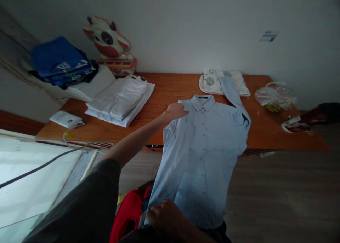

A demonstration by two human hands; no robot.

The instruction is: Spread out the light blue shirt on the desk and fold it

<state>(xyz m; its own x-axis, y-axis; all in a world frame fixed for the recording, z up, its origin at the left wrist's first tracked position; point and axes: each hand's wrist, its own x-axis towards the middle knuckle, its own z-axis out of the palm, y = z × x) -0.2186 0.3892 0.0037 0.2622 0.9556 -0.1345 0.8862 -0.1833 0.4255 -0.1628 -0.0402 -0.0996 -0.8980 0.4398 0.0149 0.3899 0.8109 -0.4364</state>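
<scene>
Head view shows a light blue shirt lying front-up and buttoned, collar on the wooden worktop, hem hanging off the near edge, one sleeve trailing up toward a patterned cloth. The left hand presses flat and open on the shoulder, while the right hand is closed, pinching the hem. With so much fabric overhanging, I judge the shirt could slide off or wrinkle if either hold loosens.
</scene>
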